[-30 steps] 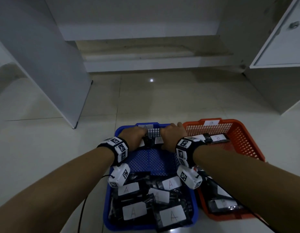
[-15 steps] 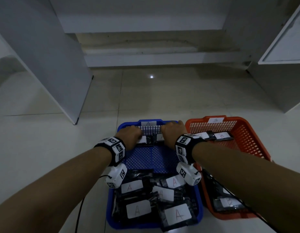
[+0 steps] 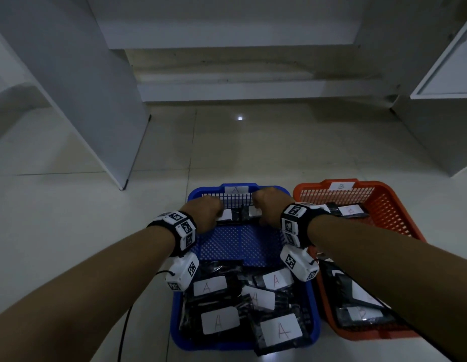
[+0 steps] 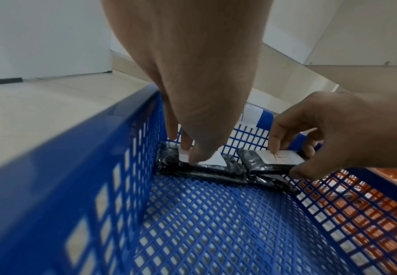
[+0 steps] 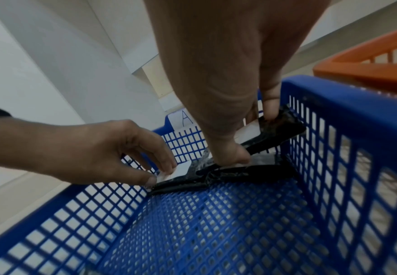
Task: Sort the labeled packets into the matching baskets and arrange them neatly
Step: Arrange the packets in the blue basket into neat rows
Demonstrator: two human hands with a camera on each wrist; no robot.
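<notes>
Blue plastic mesh formed the basket marked A (image 3: 314, 304), the landmark here: from the head view, both hands worked at its far wall, the left hand (image 3: 205, 214) and right hand (image 3: 267, 207) each on a black A packet, while a loose heap of A-labeled packets (image 3: 242, 307) lay jumbled at its near end and bare mesh showed between. Beside its right wall stood the orange basket marked B (image 3: 399, 218), holding B packets at both ends. Sorting looked mostly done; I judged the neat arranging barely begun, with the near heap left to line up. In the left wrist view, the left fingers pressed down, nearly straight, on the packet in the far left corner (image 4: 200, 165). In the right wrist view, the right thumb and fingers pinched a tilted packet in the far right corner (image 5: 273, 134), lifted off another under it. Compared with a second before, the hands stayed at the far wall; mainly the head camera had shifted slightly.
</notes>
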